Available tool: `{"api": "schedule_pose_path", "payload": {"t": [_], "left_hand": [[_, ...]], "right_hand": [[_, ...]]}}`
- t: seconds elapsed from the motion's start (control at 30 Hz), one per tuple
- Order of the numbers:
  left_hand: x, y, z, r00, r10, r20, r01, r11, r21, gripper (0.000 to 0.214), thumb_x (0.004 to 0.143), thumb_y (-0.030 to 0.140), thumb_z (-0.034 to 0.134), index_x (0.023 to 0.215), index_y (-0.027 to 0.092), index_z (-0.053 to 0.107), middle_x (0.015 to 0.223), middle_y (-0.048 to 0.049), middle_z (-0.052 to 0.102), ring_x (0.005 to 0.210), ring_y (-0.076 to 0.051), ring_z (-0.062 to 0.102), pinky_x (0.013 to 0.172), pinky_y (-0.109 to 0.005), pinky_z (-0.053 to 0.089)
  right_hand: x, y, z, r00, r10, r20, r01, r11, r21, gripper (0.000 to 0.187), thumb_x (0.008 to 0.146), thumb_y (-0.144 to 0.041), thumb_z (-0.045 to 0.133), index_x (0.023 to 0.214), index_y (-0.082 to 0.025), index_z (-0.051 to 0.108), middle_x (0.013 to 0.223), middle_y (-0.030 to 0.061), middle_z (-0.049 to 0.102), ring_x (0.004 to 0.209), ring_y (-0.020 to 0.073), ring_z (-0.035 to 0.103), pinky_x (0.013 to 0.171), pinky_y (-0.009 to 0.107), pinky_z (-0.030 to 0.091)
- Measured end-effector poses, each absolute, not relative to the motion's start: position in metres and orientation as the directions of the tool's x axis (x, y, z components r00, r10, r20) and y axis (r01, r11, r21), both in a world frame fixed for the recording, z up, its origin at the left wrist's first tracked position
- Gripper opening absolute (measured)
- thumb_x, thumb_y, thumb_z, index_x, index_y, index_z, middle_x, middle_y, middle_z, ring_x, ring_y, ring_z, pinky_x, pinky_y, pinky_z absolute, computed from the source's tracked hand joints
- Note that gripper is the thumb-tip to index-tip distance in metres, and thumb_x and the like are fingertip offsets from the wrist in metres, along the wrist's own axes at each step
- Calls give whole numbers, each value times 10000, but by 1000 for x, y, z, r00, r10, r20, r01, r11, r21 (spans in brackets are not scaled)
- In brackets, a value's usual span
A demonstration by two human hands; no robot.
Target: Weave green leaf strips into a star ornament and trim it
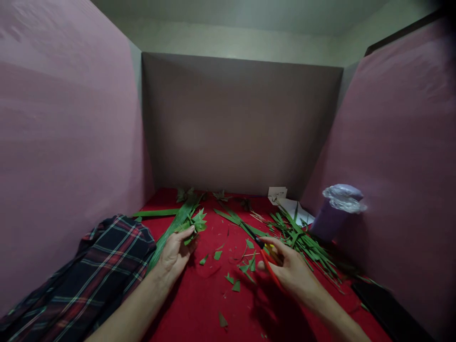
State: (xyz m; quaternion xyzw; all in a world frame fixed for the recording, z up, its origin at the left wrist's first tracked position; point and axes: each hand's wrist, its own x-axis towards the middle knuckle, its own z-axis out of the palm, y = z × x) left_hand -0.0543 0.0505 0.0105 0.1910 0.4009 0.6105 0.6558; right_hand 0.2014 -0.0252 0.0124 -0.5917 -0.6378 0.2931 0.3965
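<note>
My left hand (177,254) pinches a folded green leaf piece (198,221) with pointed, star-like tips. Behind it runs a bundle of long green leaves (178,218). A pair of scissors (269,263) with orange handles and dark blades is in my right hand (294,268), its tip pointing away and to the left. The scissors stand apart from the held leaf. Small green leaf scraps (236,285) lie scattered on the red cloth (203,308) between my hands.
A plaid cloth (110,256) lies at the left. To the right are a pile of cut leaf strips (306,242), a purple container topped with clear plastic (331,218), white paper (301,213) and a black flat object (388,308). Pink side walls (71,118) enclose the table.
</note>
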Motion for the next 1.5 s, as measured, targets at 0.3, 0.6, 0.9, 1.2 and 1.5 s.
{"api": "schedule_pose_path", "payload": {"t": [0.3,0.6,0.9,1.2,1.5], "left_hand": [[-58,52,12,-91,953,-289,-671,155,725,122,706,4,602,695,117,646,615,-17,672,491,-112,617,429,-201,494],[-54,50,3,-52,968,-244,-644,154,749,93,690,43,635,731,126,641,744,-56,699,634,-154,655,561,-266,555],[-43,43,2,-36,966,-257,-608,183,772,92,661,54,672,692,132,634,758,-39,688,656,-149,643,620,-296,562],[-39,37,3,17,967,-253,-568,217,794,106,651,88,691,736,135,649,759,-45,692,647,-143,635,615,-277,547],[-36,34,5,26,971,-236,-569,209,795,159,626,110,725,759,138,642,753,-28,683,684,-135,621,664,-291,529]], "right_hand": [[150,-61,16,-409,884,-225,-64,-273,-960,438,591,-537,715,832,-219,537,602,-64,436,455,50,352,449,182,297],[112,-45,4,-382,840,-386,-206,-485,-850,719,587,-808,481,906,-170,574,494,-57,441,397,80,442,423,197,382],[107,-35,-31,-374,858,-351,-197,-443,-875,914,562,-871,339,1001,-92,526,446,-29,516,317,70,451,311,154,361],[106,-38,-34,-380,840,-388,-273,-503,-820,929,598,-856,337,1043,-63,525,461,-1,537,313,74,461,289,148,376],[102,-36,-39,-422,840,-342,-363,-502,-785,934,588,-863,348,1054,-68,505,449,-8,552,292,82,462,270,173,411]]}}
